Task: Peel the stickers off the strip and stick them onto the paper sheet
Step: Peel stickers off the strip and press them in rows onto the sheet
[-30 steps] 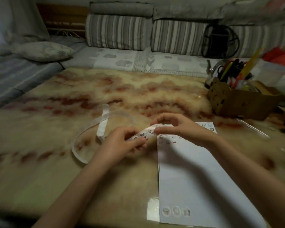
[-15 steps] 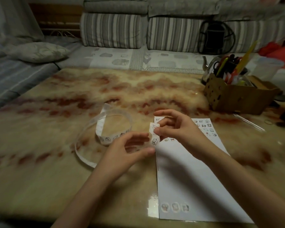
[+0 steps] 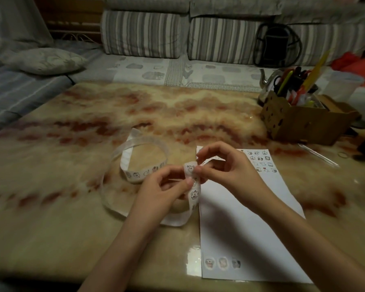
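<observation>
A long white sticker strip [image 3: 142, 172] with small cartoon animal stickers loops over the marbled table. My left hand [image 3: 163, 191] pinches the strip near its upright end, just left of the paper sheet [image 3: 240, 224]. My right hand [image 3: 223, 167] pinches the same end at a cow sticker [image 3: 190, 168], thumb and forefinger on its edge. The white sheet lies lengthwise under my right forearm, with several small stickers [image 3: 260, 162] in its far right corner and three round ones [image 3: 222, 262] near its front edge.
A cardboard box [image 3: 303, 123] stuffed with pens, scissors and a yellow ruler stands at the table's back right. A clear thin stick [image 3: 318, 154] lies before it. A striped sofa [image 3: 177, 34] runs behind the table, with a pillow [image 3: 44, 61] at left.
The strip's end now stands more upright between both hands, and my right thumb and forefinger have closed on the top sticker. My left hand shifted slightly right and up.
</observation>
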`<state>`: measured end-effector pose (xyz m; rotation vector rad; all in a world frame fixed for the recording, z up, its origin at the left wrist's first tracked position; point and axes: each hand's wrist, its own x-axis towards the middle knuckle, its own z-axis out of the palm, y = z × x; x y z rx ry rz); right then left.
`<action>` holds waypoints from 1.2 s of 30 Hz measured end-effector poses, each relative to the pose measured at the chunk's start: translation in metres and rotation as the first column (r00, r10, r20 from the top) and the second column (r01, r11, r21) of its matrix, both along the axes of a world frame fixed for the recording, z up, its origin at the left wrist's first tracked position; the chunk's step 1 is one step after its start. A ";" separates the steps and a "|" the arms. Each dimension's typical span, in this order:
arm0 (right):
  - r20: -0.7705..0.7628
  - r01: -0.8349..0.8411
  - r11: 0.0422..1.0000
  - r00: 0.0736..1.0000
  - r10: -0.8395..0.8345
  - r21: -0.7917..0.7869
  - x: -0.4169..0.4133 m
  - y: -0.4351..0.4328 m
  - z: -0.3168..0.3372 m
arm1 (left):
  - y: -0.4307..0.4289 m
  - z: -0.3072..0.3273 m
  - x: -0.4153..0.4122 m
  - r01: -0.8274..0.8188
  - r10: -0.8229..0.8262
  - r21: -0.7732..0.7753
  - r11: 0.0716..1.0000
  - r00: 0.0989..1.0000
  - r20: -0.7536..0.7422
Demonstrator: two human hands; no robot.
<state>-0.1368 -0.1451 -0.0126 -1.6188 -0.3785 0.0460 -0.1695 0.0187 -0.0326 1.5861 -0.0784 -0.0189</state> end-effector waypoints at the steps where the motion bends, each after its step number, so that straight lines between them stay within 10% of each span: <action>1: 0.002 0.023 1.000 1.000 -0.023 0.002 -0.001 0.000 -0.002 | -0.001 -0.002 0.000 -0.010 0.010 -0.013 1.000 1.000 0.007; 28: 0.193 0.155 0.964 0.975 -0.114 -0.214 -0.008 -0.007 -0.022 | -0.016 -0.012 -0.004 -0.067 0.061 0.069 0.995 0.995 0.080; 36: 0.532 0.312 0.872 0.843 -0.072 -0.376 -0.008 -0.012 -0.033 | -0.020 -0.011 -0.003 -0.090 0.090 -0.026 0.996 0.996 0.013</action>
